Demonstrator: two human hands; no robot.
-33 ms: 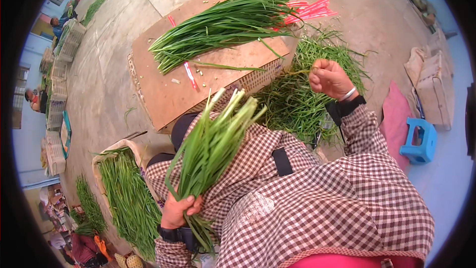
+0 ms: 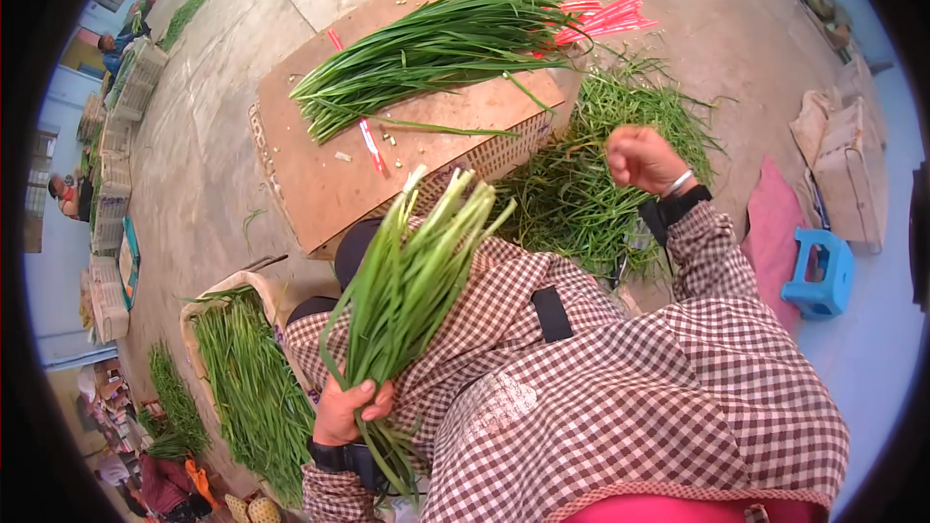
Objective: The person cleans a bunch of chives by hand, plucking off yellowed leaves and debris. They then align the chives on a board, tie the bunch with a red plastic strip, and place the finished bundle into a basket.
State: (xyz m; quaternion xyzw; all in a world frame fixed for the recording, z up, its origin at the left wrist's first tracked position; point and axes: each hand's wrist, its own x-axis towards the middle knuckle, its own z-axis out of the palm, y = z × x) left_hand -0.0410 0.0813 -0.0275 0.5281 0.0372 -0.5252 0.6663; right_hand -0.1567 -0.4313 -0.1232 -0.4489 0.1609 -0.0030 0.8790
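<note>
My left hand is wrapped round the leafy lower part of a bunch of garlic chives, low in front of my checked smock. Its pale cut ends point up and away from me. My right hand is closed in a fist above a heap of loose green leaves on the floor; whatever its fingers hold, if anything, is hidden. Beyond the held bunch, a larger pile of garlic chives lies across a brown board on top of a crate.
Red-and-white strips lie at the board's far right corner, one strip near its front. A lined basket of greens stands at my left. To the right are a blue stool, a pink cloth and a pale crate. People work far left.
A thin yellowish leaf pinched in my right hand is no longer visible, and that fist has turned slightly. The bunch in my left hand has tilted a little to the left.
</note>
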